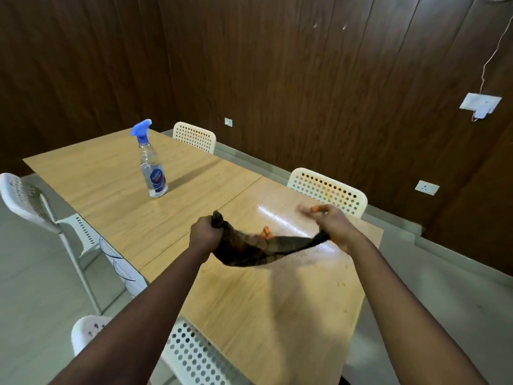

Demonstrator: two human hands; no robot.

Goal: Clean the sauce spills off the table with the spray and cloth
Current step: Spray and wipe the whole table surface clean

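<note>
Room: dark wood-panelled walls (305,79) were recorded on two sides, with a white switch plate (480,104) and a thin cable (491,54) on the right wall, plus two small sockets lower down, one (228,122) behind the far chair and one (427,187) at the right.

Surface (111,173): light wood grain, made of two panels joined along a seam. A glossy wet-looking patch (280,218) was noted on the nearer panel, and a few small yellowish specks (342,284) near its right edge.

Seating: five white perforated chairs were counted around the surface, two on the far side (195,136) (327,191), two at the left (25,198) (88,332) and one at the near edge (194,354).

Spray bottle (152,168): clear, blue trigger head, blue label, stood upright on the far panel, well apart from both hands.

Cloth (258,247): dark, with orange marks, twisted into a sagging band and held above the nearer panel, not touching it.

Left hand (204,236): fingers were clenched around the left end of the cloth, a tuft of which was seen above the fist.

Right hand (334,225): fingers were curled round the right end of the cloth; this hand was blurred, and an orange smear showed at its fingertips.
</note>
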